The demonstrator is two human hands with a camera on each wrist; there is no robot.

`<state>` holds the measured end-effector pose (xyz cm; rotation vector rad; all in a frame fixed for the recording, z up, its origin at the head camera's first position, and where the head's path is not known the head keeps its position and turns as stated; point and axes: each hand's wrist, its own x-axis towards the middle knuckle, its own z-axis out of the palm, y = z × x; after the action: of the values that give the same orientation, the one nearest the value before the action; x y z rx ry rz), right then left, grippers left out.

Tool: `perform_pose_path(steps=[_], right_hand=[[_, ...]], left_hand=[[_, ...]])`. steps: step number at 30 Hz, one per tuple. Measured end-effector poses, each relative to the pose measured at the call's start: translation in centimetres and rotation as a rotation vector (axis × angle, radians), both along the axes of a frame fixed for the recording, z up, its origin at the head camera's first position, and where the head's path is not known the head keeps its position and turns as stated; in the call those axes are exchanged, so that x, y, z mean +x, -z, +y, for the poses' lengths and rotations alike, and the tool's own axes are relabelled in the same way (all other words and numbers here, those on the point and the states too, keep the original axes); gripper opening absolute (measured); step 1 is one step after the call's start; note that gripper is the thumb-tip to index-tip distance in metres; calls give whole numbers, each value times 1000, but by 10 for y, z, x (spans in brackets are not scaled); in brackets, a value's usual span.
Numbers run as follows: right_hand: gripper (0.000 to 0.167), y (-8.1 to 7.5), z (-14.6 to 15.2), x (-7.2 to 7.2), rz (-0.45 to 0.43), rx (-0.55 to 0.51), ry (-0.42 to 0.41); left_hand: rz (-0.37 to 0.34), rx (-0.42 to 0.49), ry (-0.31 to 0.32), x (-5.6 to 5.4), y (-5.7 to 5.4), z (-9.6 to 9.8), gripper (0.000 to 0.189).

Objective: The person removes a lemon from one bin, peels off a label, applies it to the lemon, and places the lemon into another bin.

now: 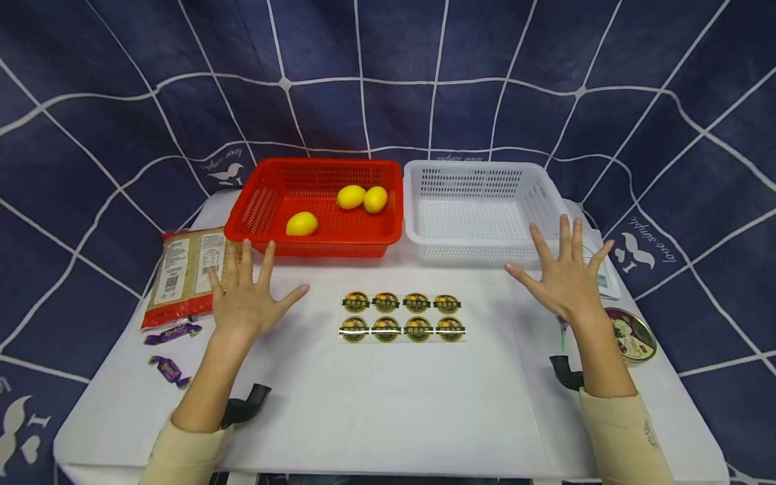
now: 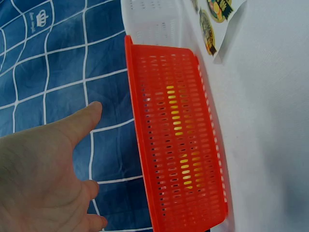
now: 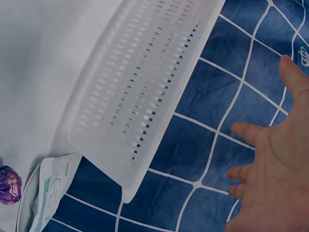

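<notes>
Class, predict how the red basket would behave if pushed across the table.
The red basket should probably stay stiff, as its walls show no sag. Its many slots suggest it's light. The rounded lemons inside may roll.

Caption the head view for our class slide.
A person's left grip and right grip spread open over a white table with three lemons in a red basket beside a white basket.

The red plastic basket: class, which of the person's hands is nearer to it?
Left. The left hand hovers by the near left corner of the red plastic basket; the right hand is farther off, by the white plastic basket.
</notes>
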<state>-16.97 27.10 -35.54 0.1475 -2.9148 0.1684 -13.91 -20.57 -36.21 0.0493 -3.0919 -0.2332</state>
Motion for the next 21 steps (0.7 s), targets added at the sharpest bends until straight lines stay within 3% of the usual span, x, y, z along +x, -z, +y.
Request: perform_pose_path(steps=[8,13,15,21], right_hand=[[83,-2,-3,-3,3,-21,-12],[78,-8,-11,-5,36,-82,-71],[74,-10,-17,-8,66,-124,-114],[59,-15,-47,-25,144,-308,-264]], left_hand=[[23,29,1,-1,-3,-1,91],[71,83,-1,-3,-5,-2,87],[120,120,2,-4,-6,-2,86],[375,311,-14,-8,-2,-1,75]])
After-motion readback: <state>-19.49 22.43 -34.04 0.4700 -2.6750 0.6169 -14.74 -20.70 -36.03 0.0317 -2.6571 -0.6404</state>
